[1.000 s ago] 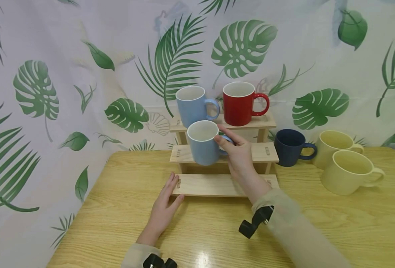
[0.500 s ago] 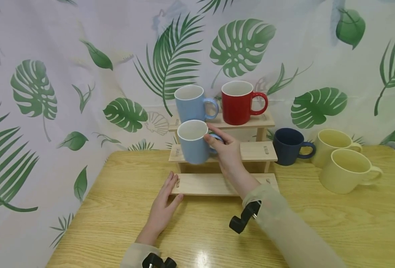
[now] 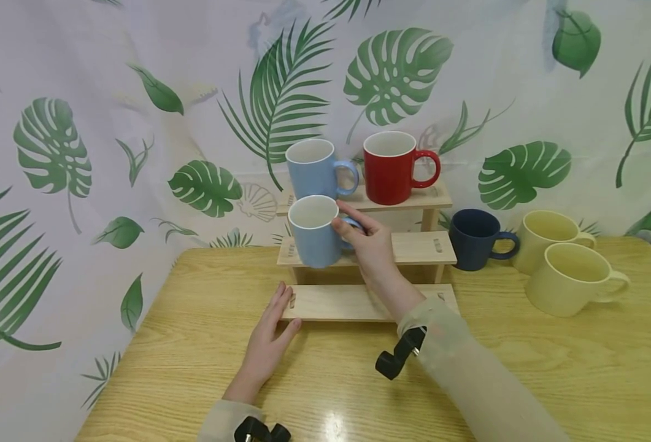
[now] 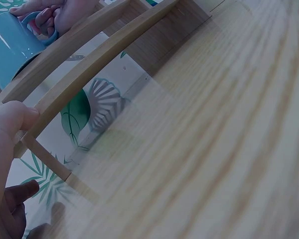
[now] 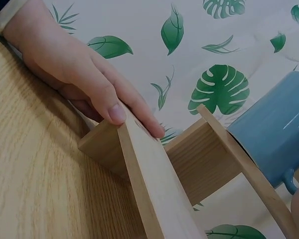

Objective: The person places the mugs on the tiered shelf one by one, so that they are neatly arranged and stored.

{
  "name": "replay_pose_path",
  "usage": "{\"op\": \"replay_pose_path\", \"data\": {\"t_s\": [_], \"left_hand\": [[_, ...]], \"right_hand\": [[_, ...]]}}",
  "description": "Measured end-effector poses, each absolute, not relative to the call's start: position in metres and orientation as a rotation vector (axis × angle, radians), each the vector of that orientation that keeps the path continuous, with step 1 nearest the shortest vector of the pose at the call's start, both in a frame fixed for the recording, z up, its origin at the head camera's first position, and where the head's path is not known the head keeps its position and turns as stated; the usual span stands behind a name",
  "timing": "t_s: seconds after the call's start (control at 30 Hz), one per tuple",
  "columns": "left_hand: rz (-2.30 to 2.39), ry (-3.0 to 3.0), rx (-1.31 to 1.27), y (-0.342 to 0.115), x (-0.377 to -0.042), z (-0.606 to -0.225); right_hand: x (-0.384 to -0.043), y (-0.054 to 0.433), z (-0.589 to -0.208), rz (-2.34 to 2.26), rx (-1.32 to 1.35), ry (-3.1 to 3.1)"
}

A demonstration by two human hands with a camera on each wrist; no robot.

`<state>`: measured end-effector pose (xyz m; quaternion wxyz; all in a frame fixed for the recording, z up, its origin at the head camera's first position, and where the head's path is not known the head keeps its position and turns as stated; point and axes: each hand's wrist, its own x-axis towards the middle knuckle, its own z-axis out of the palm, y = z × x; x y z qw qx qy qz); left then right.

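Note:
My right hand [image 3: 375, 248] grips the handle of a light blue mug [image 3: 314, 242] with a white inside. The mug stands upright at the left end of the middle step of a three-step wooden rack [image 3: 338, 304]; in the right wrist view its base is right at the board. Curled fingers show through the handle in the left wrist view. My left hand [image 3: 267, 347] rests on the left end of the lowest step, its fingers extended, the thumb by the front edge. Behind the held mug, a second light blue mug [image 3: 310, 172] and a red mug [image 3: 389, 169] occupy the top step.
Right of the rack, a dark blue mug [image 3: 474, 239] stands on the wooden table [image 3: 159, 362], with two pale yellow mugs, one behind [image 3: 535, 245] and one in front [image 3: 568, 282]. A leaf-printed cloth [image 3: 192, 73] hangs behind the table.
My right hand has moved left with the light blue mug, to the left end of the middle step. The left hand has stayed on the lowest step.

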<state>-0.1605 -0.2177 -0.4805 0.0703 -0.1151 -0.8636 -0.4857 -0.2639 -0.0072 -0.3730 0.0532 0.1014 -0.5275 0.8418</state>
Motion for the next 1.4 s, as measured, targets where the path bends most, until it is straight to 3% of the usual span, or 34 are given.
{"op": "replay_pose_path", "data": {"t_s": [0.67, 0.93, 1.4], "left_hand": [[-1.448, -2.597, -0.349, -0.217, -0.16, -0.48], [-1.423, -2.589, -0.353, -0.216, -0.159, -0.48], [-1.415, -2.585, -0.35, -0.217, -0.16, -0.479]], "right_hand": [[-0.256, 0.002, -0.366, 2.432, 0.291, -1.884], [-0.248, 0.019, -0.369, 2.18, 0.355, -2.066], [-0.222, 0.052, -0.368, 2.153, 0.417, -2.006]]}}
